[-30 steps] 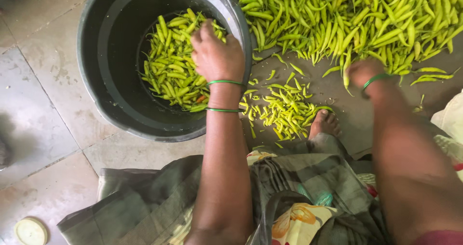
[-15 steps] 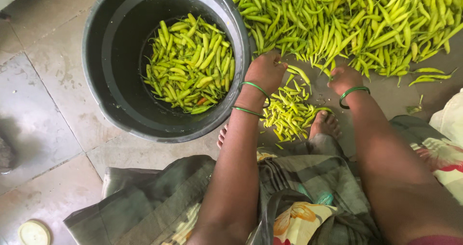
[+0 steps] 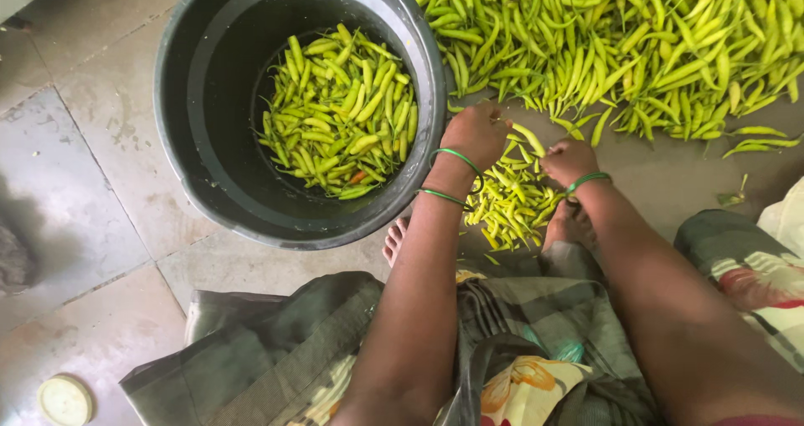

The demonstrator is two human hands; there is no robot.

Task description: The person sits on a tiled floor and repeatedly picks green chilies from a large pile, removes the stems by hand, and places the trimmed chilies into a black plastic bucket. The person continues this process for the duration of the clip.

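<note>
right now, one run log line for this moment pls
left hand: on small heap of green chillies | right hand: same heap | round black plastic tub: part filled with chillies | large chilli pile: on floor behind

A: What sort of place is shown?

B: A floor-level food-sorting spot, likely in a home or yard. It is indicated by the stone-tiled floor, the heap of green chillies spread directly on it, and a black tub partly filled with them.
</note>
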